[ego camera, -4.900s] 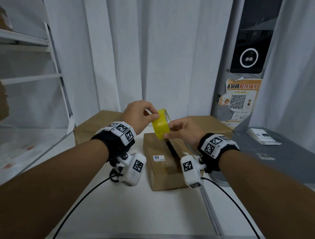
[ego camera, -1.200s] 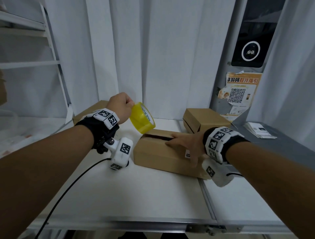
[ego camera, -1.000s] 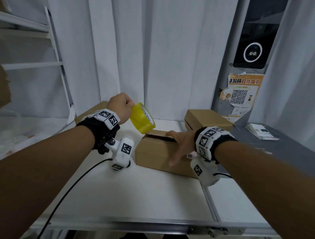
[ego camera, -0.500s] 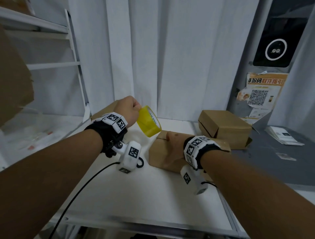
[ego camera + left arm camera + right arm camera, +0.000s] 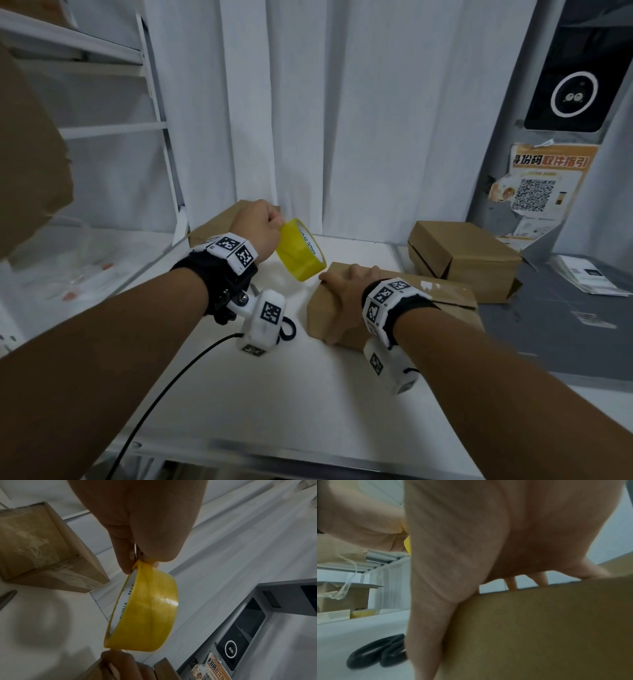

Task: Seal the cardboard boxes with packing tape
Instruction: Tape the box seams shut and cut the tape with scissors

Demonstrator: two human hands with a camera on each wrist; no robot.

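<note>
Three cardboard boxes (image 5: 394, 301), flaps down.

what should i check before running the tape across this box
1. Tape roll gripped by the left hand: ok.
2. Right hand holding the near box down at its left end: ok.
3. Top flaps closed flat: ok where visible; the part under the hand cannot be seen.
4. Free tape end stuck to the box: cannot tell, no strip can be made out.
5. Scissors within reach on the table, left of the box: ok.
6. Second box apart from the near box's seam: ok.
</note>
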